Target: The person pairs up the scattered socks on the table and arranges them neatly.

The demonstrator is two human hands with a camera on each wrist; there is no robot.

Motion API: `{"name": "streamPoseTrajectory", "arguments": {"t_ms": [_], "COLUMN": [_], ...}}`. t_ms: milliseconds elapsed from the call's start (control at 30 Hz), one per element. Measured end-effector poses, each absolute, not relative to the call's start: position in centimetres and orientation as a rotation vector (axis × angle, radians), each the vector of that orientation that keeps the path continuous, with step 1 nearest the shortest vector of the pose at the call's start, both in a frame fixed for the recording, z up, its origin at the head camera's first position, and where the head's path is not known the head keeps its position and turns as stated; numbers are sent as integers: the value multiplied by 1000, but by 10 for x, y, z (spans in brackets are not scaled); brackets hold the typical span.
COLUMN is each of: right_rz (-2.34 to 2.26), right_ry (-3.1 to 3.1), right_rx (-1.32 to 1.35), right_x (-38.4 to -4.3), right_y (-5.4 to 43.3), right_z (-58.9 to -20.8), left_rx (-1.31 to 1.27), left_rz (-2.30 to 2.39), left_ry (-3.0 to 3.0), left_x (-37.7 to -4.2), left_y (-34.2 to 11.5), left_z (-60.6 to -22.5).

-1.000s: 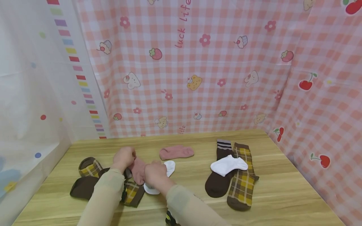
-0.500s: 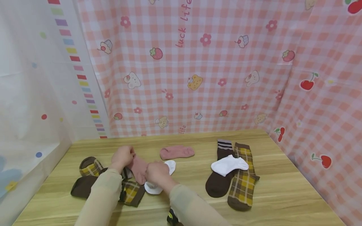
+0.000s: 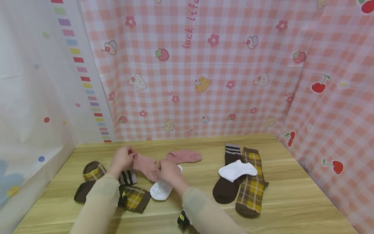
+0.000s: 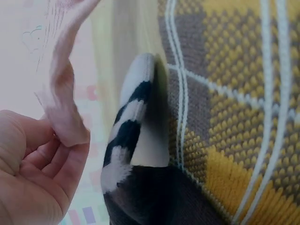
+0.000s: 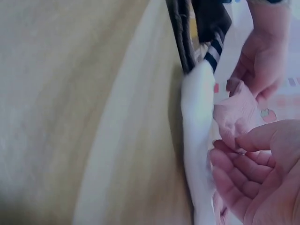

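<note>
A pink sock [image 3: 145,166] is stretched between both hands, raised over the left pile. My left hand [image 3: 121,160] pinches one end of it between thumb and fingers, as the left wrist view confirms. At the other end, my right hand [image 3: 168,172] grips the sock with thumb and fingertips, also seen in the right wrist view. Beneath lie a white sock [image 3: 160,190], a dark sock with a striped cuff [image 3: 128,177] and a yellow-brown plaid sock [image 3: 136,199]. Another pink sock [image 3: 184,156] lies flat behind the right hand.
On the right of the wooden table [image 3: 292,195], a white sock [image 3: 238,171] lies across a dark brown sock [image 3: 225,191] and a plaid sock [image 3: 249,191]. A patterned curtain [image 3: 187,81] hangs behind the table.
Both hands have lifted the pink sock a little and drawn it straighter, the left hand moving left and the right hand right. More of the striped cuff and the white sock beneath now shows.
</note>
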State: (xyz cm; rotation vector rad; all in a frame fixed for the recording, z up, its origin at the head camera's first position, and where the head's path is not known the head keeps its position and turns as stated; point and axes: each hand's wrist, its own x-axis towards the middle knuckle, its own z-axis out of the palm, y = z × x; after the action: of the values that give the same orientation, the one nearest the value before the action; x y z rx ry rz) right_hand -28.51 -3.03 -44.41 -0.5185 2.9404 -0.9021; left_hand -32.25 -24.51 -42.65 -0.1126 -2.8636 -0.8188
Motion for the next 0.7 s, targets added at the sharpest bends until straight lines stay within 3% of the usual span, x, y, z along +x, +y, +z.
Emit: {"name": "streamPoseTrajectory", "arguments": {"t_ms": [333,700], "right_rz": [-1270,-1494], "right_ry": [2911,2872], "right_rx": [-486,-466], "right_x": [-298,-309], "right_y": [-14,7], "right_z": [-446,-445], "left_rx": [-72,-43], "left_rz": [-978,-1451], "left_ry": [-2779,-2642], "left_x": [-317,-312], "left_y": [-241,-227], "left_z": [-419,-412]}}
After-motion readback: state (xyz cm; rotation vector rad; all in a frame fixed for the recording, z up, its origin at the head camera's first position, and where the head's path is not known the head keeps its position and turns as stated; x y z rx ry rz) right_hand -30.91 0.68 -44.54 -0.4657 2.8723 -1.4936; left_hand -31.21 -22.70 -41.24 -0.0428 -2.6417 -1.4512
